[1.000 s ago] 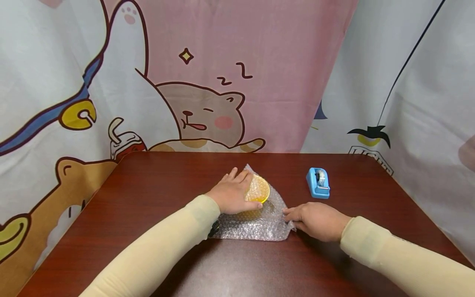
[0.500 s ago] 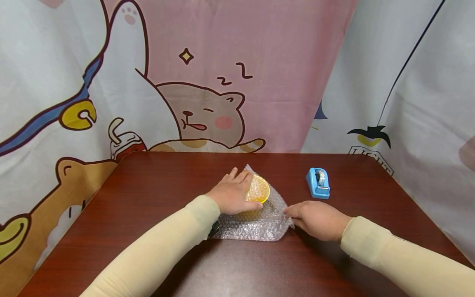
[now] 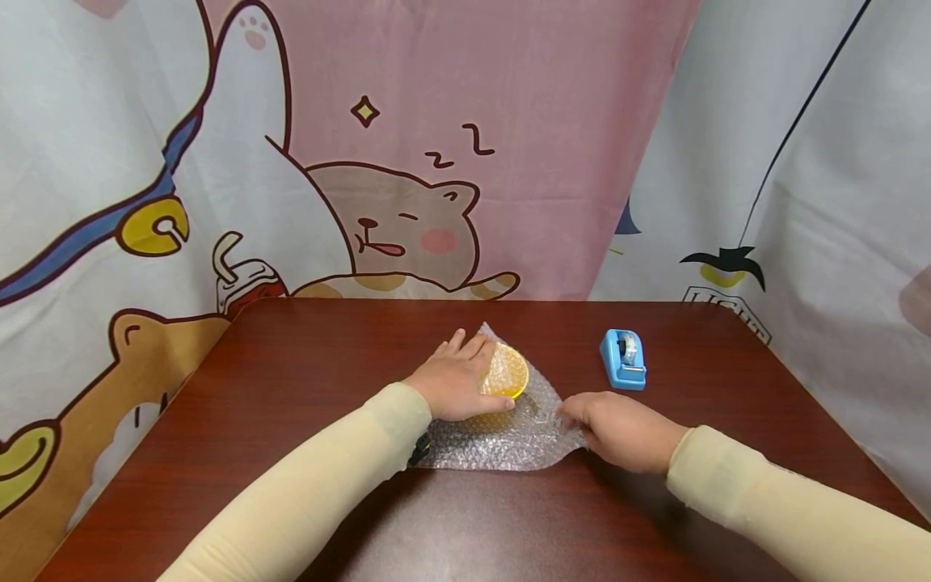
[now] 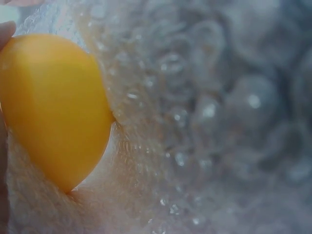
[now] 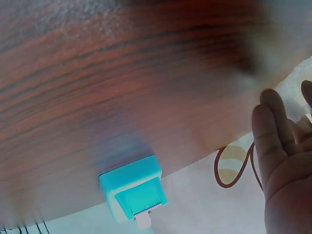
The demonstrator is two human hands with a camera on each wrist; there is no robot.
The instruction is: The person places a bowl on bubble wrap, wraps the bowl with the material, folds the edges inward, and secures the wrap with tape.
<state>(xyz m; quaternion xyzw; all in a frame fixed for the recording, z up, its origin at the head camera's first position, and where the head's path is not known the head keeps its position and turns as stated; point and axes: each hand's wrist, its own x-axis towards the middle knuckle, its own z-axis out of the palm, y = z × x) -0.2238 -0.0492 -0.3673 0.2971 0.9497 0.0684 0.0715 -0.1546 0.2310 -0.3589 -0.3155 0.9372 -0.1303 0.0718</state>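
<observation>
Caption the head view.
Left hand rests on bubble wrap partly covering a yellow object; right hand grips the wrap.

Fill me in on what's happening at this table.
A person in cream sleeves is working with a sheet of clear bubble wrap and a round yellow-orange object. The left hand rests over the object, which the wrap partly covers, while the right hand pinches the sheet's right edge. The object is not fully enclosed. A light-blue plastic tape dispenser stands apart from both hands on the dark red-brown wooden table.
</observation>
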